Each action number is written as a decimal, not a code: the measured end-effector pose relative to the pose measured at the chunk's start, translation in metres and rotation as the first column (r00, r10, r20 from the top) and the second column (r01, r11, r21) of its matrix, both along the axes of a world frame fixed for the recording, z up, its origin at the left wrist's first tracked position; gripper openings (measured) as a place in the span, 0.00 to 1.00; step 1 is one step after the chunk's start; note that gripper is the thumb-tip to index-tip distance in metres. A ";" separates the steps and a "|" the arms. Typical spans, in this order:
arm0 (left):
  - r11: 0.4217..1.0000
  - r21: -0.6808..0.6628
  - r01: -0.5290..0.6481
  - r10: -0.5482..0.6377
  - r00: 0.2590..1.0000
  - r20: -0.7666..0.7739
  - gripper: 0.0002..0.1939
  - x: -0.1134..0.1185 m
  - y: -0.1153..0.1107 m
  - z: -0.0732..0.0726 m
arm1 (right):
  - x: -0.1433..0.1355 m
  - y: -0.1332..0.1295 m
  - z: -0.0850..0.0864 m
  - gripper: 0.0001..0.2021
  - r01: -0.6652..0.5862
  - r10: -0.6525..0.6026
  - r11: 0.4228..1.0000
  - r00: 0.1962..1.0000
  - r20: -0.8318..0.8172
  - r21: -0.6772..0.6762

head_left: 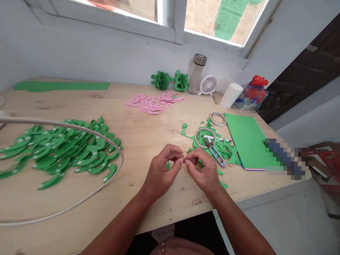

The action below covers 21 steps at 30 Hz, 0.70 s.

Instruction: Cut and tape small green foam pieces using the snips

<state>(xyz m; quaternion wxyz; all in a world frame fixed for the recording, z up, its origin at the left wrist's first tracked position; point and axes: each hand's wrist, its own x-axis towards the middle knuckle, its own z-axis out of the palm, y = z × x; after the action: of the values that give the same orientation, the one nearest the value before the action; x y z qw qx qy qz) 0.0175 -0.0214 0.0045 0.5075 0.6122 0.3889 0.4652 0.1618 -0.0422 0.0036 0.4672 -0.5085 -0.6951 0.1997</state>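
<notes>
My left hand (165,166) and my right hand (201,168) meet over the front middle of the table, thumbs and forefingers pinched tip to tip. Whatever lies between the fingertips is too small to make out; a pale speck shows there. Just beyond my right hand lie green paper scraps (224,148), with blue-handled thread snips (218,156), a white pen (218,138) and a roll of tape (196,137) on them. To the left spreads a heap of curved green paper pieces (71,145), many bearing small white tabs.
Pink paper cutouts (152,102), two green paper shapes (161,80), a glass bottle (197,74) and a small fan (208,84) stand toward the wall. Green sheets (247,141) lie right, near another tape roll (218,119). A white cable (120,166) loops across the left.
</notes>
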 end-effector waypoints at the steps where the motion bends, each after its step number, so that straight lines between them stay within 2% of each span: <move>1: 1.000 0.015 -0.013 0.013 1.000 -0.017 0.05 0.000 -0.001 0.001 | 0.000 0.000 0.000 0.03 0.005 -0.005 1.000 1.000 -0.002 -0.004; 7: 0.995 0.076 -0.062 0.066 0.996 -0.054 0.03 0.002 -0.003 0.006 | 0.000 0.002 -0.001 0.03 0.035 -0.035 0.999 0.999 -0.003 -0.034; 12: 0.994 0.109 -0.015 0.024 0.996 -0.083 0.03 0.002 -0.002 0.003 | -0.001 0.002 -0.004 0.03 0.049 -0.051 0.997 0.998 -0.032 -0.066; 18: 0.987 -0.058 0.152 -0.150 0.988 0.037 0.07 -0.001 0.002 -0.002 | 0.000 0.002 -0.003 0.03 0.025 -0.040 0.990 0.994 -0.106 -0.140; 21: 0.976 -0.109 0.191 -0.183 0.980 0.083 0.08 -0.002 0.003 -0.003 | 0.000 0.002 -0.003 0.04 0.017 -0.036 0.987 0.993 -0.115 -0.160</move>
<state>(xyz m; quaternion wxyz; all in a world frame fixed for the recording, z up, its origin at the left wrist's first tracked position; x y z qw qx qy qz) 0.0157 -0.0180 0.0019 0.5975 0.5982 0.3374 0.4139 0.1621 -0.0401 0.0009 0.4681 -0.5406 -0.6415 0.2777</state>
